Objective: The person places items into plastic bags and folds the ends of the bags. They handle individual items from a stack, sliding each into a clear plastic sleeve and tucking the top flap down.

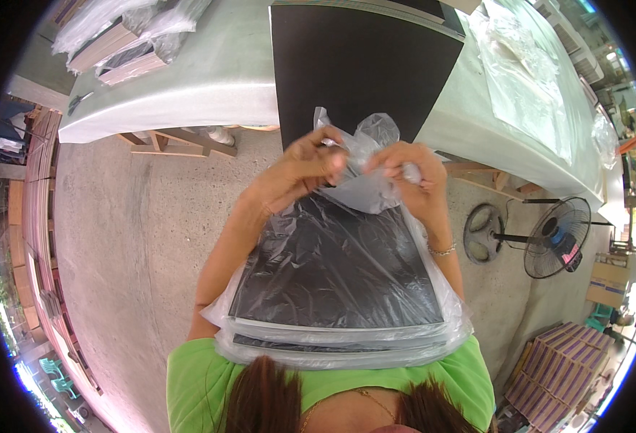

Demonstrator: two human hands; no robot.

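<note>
A clear plastic bag (365,195) wraps a stack of dark flat sheets (339,267) held close against my body, its lower end resting near my green shirt. The bag's mouth is bunched together at the upper end, and its loose ends stick up between my hands. My left hand (310,167) is closed on the bunched plastic from the left, its fingertips blurred by motion. On the other side my right hand (415,177) pinches the same plastic with curled fingers. Just beyond both hands, a large black sheet (361,65) lies atop a stack at the table's edge.
A covered table (209,94) runs across the far side, carrying plastic-wrapped stacks (126,50) and scissors (80,102) at left and loose plastic bags (520,79) at right. A floor fan (557,238) stands to my right, with a striped box (559,368) nearer.
</note>
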